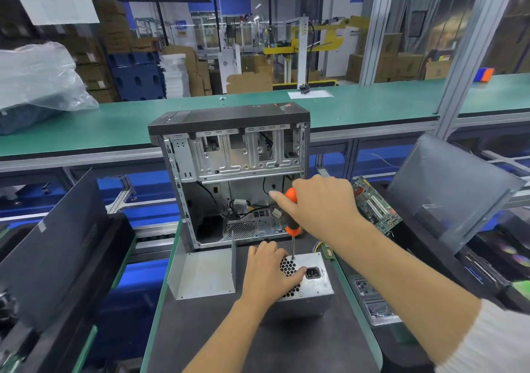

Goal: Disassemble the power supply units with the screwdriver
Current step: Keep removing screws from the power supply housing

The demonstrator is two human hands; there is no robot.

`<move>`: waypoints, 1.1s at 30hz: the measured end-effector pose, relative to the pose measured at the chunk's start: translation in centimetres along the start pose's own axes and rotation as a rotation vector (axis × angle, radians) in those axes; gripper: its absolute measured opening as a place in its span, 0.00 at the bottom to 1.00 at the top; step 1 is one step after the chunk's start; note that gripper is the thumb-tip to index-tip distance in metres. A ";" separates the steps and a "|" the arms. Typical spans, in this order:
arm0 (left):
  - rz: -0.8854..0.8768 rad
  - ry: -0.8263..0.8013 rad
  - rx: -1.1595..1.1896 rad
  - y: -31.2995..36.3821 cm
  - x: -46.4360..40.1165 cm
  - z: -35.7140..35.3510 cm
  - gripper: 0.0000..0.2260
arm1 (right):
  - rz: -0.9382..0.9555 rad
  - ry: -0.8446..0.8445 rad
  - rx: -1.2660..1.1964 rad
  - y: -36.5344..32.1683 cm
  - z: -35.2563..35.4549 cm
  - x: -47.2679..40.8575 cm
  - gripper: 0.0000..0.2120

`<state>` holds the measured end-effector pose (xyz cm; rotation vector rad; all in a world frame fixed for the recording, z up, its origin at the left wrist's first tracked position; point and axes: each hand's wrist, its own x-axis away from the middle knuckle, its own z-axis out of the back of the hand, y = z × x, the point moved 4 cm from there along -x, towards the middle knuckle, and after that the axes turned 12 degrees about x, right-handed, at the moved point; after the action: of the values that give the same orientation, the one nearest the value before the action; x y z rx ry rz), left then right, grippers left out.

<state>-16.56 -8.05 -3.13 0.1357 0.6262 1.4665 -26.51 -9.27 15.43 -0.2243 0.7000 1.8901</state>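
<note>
**Q:** Head camera, at the bench: where are your hands?

**A:** My right hand [318, 200] reaches in from the lower right, wrist bent down, fingers curled round the orange handle of the screwdriver [291, 218]. My left hand [268, 275] comes up from below and lies palm-down on the power supply unit [308, 283], fingers hooked over its far edge, thumb resting by the power socket [312, 273].

**Q:** Which way does the tool point?

**A:** Its long axis stands close to upright, handle top leaning slightly away from me, shaft straight down. The tip meets the unit's perforated face near the far edge, just beside the honeycomb vent [287, 268]. It may sit in a screw head, but at this size I cannot tell.

**Q:** And the unit itself?

**A:** It lies on the dark mat [258, 341], vent and socket face upward, long side running left to right.

**Q:** What crowds the work?

**A:** An open computer case [229, 172] stands just behind, its open side facing me. A bent metal cover [202, 272] sits just left of my left hand. A circuit board [375, 205] leans at the right, beyond the mat's green edge [358, 312]. Bare mat stretches toward me between my forearms.
</note>
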 end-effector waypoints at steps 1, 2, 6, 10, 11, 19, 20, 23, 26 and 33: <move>0.010 -0.008 0.010 -0.1 0.0 -0.1 0.26 | 0.000 -0.035 0.020 0.2 -0.1 -0.6 0.28; 0.021 -0.017 0.022 -0.1 0.0 -0.1 0.26 | 0.003 -0.076 0.028 0.5 -0.2 -1.1 0.29; 0.147 -0.086 0.130 -0.3 -1.6 0.2 0.22 | 0.072 -0.266 -0.044 0.8 -0.9 -3.2 0.27; 0.237 -0.141 0.171 0.0 -2.8 -0.1 0.17 | 0.149 -0.401 -0.151 0.3 -1.7 -4.3 0.23; 0.242 -0.119 0.191 -0.2 -2.6 -0.4 0.14 | 0.161 -0.429 -0.157 0.3 -2.0 -4.4 0.22; 0.233 -0.146 0.325 -1.2 -2.8 -1.3 0.10 | 0.259 -0.705 -0.305 1.5 -3.4 -6.1 0.20; 0.263 -0.184 0.362 -1.3 -3.1 -1.2 0.09 | 0.267 -0.734 -0.314 1.4 -3.3 -6.2 0.19; 0.303 -0.258 0.410 -1.3 -3.9 -0.9 0.07 | 0.278 -0.827 -0.332 0.8 -2.8 -6.5 0.18; 0.285 -0.222 0.481 -1.3 -3.9 -1.3 0.08 | 0.269 -0.890 -0.344 0.3 -2.6 -6.8 0.15; 0.229 -0.152 0.845 -2.0 -3.5 -1.3 0.07 | 0.273 -0.893 -0.321 0.2 -2.9 -7.1 0.09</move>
<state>-15.29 -11.97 -4.04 0.9907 1.0981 1.3049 -24.15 -16.46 16.40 0.5220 -0.1912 2.0839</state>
